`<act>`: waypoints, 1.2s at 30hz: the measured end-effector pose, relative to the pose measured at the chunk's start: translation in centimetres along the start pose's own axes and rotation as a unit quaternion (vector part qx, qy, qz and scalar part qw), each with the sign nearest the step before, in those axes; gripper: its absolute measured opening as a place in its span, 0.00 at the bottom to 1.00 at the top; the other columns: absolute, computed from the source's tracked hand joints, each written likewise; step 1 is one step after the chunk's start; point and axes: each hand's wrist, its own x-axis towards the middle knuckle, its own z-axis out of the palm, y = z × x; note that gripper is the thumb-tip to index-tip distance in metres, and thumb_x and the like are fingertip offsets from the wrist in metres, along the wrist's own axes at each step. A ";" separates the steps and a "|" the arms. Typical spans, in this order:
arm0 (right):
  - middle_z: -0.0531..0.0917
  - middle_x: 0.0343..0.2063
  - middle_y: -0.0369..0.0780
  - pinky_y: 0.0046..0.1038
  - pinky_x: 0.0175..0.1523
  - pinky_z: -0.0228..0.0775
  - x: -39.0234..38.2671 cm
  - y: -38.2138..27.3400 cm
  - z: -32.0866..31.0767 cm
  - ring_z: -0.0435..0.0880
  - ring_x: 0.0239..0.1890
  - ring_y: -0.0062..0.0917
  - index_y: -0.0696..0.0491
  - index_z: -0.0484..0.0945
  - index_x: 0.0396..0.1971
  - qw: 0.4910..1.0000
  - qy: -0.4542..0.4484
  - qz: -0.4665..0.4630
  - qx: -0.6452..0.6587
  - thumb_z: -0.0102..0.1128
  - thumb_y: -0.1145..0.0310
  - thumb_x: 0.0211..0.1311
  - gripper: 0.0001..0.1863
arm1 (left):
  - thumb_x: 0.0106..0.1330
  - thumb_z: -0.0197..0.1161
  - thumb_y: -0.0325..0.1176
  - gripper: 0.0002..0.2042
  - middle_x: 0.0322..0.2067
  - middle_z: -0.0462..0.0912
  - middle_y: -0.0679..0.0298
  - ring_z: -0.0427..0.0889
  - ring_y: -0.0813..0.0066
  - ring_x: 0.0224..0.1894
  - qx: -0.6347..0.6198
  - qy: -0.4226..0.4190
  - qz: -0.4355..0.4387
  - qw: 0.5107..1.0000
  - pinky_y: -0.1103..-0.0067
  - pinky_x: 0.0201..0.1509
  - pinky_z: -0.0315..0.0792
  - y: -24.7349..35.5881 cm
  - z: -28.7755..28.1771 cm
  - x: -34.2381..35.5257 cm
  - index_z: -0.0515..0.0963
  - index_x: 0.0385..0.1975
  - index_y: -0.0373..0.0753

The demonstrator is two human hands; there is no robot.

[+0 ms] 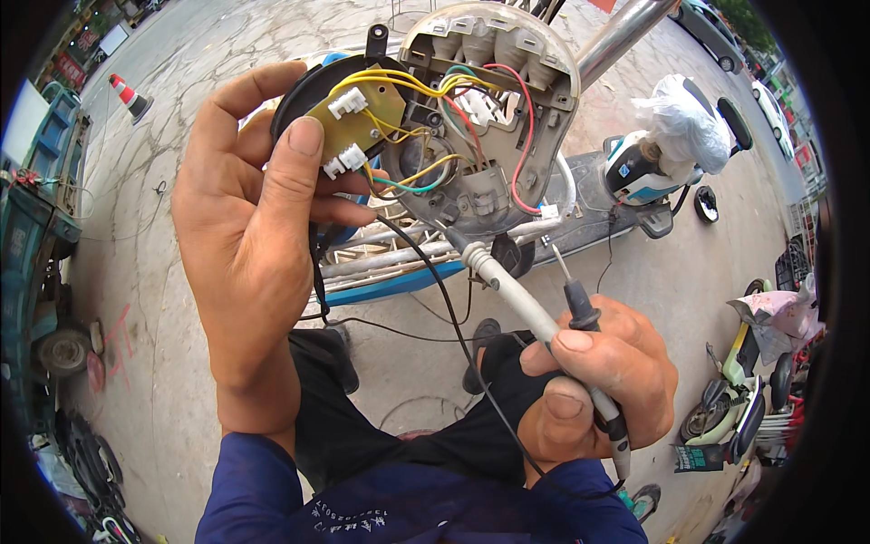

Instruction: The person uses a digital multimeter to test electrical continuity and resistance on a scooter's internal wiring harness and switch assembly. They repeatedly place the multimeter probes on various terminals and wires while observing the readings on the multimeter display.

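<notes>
My left hand (254, 208) is closed on a round black housing with a yellowish circuit board (349, 127) fixed in it, the thumb pressing the board's edge. White plugs (345, 161) with yellow, green and other wires sit on the board. Its wires lead into an open grey plastic shell (544, 127) of an electric scooter's front end. Between the fingers of my right hand (607, 381) lies a grey pen-shaped tool (517, 295), its dark tip near the shell's lower edge. The same hand also grips a black test probe (580, 304), its thin metal tip pointing up.
Behind the shell runs a metal tube (625, 41). The scooter's seat end (643, 172) carries a plastic bag (684, 122). A thin black cable (444, 290) hangs before my legs. Around stand a traffic cone (130, 98), a blue-green truck (41, 218) and another scooter (739, 390).
</notes>
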 end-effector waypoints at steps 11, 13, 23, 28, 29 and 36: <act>0.82 0.23 0.44 0.26 0.26 0.72 -0.4 0.6 1.2 0.79 0.20 0.29 0.59 0.79 0.44 0.999 0.018 0.038 -0.009 0.69 0.71 0.54 0.17 | 0.76 0.55 0.32 0.19 0.42 0.85 0.49 0.86 0.76 0.25 0.021 0.012 -0.001 1.000 0.88 0.24 0.79 0.1 -0.2 0.1 0.67 0.61 0.26; 0.84 0.23 0.45 0.28 0.30 0.75 -0.6 0.3 1.4 0.82 0.22 0.28 0.58 0.76 0.46 0.998 0.019 0.063 -0.025 0.60 0.60 0.67 0.17 | 0.76 0.55 0.32 0.20 0.42 0.85 0.49 0.86 0.75 0.25 0.020 0.010 0.001 1.000 0.88 0.24 0.79 -0.1 -0.2 0.1 0.67 0.61 0.26; 0.86 0.25 0.47 0.31 0.37 0.78 -0.6 0.3 1.5 0.85 0.26 0.28 0.58 0.74 0.49 0.996 0.025 0.077 -0.045 0.53 0.55 0.75 0.20 | 0.76 0.54 0.32 0.20 0.41 0.85 0.46 0.87 0.72 0.26 0.021 -0.003 0.009 1.000 0.88 0.24 0.80 -0.2 -0.3 0.2 0.65 0.62 0.26; 0.86 0.25 0.46 0.31 0.38 0.78 -0.4 -0.1 1.7 0.85 0.26 0.28 0.57 0.74 0.50 0.993 0.025 0.101 -0.047 0.53 0.54 0.75 0.20 | 0.76 0.54 0.31 0.20 0.41 0.85 0.46 0.87 0.71 0.27 0.022 -0.009 0.015 1.000 0.87 0.25 0.80 -0.3 -0.3 0.1 0.65 0.62 0.26; 0.86 0.25 0.46 0.31 0.38 0.78 -0.5 0.0 1.6 0.85 0.26 0.27 0.57 0.74 0.50 0.994 0.023 0.097 -0.047 0.53 0.54 0.75 0.20 | 0.76 0.54 0.31 0.20 0.41 0.85 0.46 0.87 0.71 0.27 0.022 -0.012 0.017 1.000 0.87 0.25 0.80 -0.3 -0.4 0.1 0.65 0.62 0.25; 0.86 0.26 0.47 0.30 0.39 0.77 -0.5 0.0 1.5 0.85 0.27 0.27 0.57 0.73 0.50 0.994 0.015 0.096 -0.052 0.53 0.54 0.75 0.20 | 0.75 0.56 0.31 0.22 0.41 0.85 0.46 0.87 0.72 0.27 0.013 -0.017 0.018 1.000 0.87 0.27 0.81 0.1 -0.1 -0.1 0.65 0.63 0.23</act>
